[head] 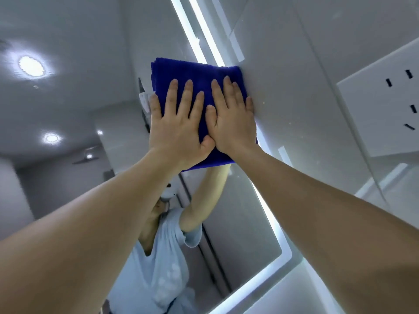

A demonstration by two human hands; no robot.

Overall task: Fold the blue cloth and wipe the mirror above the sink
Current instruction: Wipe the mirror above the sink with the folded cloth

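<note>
While pressing one folded blue cloth [195, 73] on mirror [90, 109], two hands flat: left hand [179, 123], right hand [233, 121].

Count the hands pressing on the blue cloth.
2: left hand flat on the blue cloth's left half, right hand flat on its right half, thumbs touching.

the cloth [197, 87] is a deep royal blue, plain with a fuzzy ribbed texture, the mirror [95, 71] has a glowing white light strip [269, 214] round its edge, the wall tile [294, 71] is pale grey, the socket plate [383, 103] is white with black slots, and the reflected shirt [156, 264] is light blue
</note>
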